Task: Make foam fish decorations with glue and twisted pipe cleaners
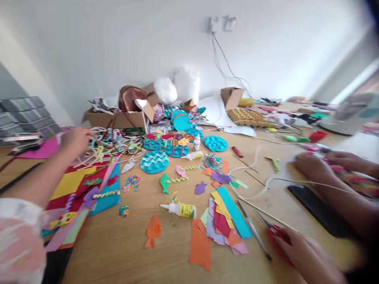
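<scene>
My left hand (76, 142) reaches over the heap of pale paper strips (102, 152) on the left, fingers bent together; what is between them, if anything, is hidden. Red-handled scissors (280, 241) lie under my right hand (304, 252), its fingers closed about the handles and the blades pointing away from me. Beside the scissors is a grey pen-like stick (254, 230). Cut coloured paper pieces (220, 217) are piled left of it. An orange paper fish (153, 231) and a glue bottle (180, 210) lie in the middle of the table.
Another person's hands (315, 165) are at the right, near a black phone (321, 211). A white cord (257, 193) winds across the table. Blue decorated discs (154, 161) and a cardboard box (118, 120) stand farther back. Coloured paper sheets (66, 183) are stacked at left.
</scene>
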Demonstrator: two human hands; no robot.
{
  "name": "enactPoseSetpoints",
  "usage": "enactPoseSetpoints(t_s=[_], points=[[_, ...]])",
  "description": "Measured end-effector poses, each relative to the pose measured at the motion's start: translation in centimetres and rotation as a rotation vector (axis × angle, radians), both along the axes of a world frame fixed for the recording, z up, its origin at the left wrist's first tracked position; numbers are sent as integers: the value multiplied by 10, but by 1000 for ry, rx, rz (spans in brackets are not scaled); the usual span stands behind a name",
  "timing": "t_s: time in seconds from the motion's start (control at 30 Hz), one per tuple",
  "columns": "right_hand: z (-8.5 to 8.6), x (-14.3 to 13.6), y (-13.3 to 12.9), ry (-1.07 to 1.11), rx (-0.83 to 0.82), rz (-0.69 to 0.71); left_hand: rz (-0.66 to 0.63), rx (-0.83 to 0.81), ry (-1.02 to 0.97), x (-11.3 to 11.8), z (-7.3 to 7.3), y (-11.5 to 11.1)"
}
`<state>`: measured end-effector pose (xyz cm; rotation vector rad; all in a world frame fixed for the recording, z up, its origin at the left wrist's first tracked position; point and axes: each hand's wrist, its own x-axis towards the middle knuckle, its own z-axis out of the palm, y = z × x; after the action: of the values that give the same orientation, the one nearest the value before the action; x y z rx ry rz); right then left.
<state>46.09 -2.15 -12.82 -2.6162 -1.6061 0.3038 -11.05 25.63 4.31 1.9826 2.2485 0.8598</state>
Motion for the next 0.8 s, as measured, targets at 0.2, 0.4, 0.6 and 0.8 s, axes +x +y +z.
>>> enactPoseSetpoints(t_s=[0.2,0.4,0.6,0.8], points=[[34,-30,3,-96,-118,0,-302,215,-446,87,37,-41],[45,-41,17,-156,-64,24,-673,-112,-971,177,9,-114],[51,-48,59,-148,-62,205,-645,-460,-1318,209,-35,-147],[45,-40,74,-176,-90,284,-518,-525,-1464,209,-51,-157]])
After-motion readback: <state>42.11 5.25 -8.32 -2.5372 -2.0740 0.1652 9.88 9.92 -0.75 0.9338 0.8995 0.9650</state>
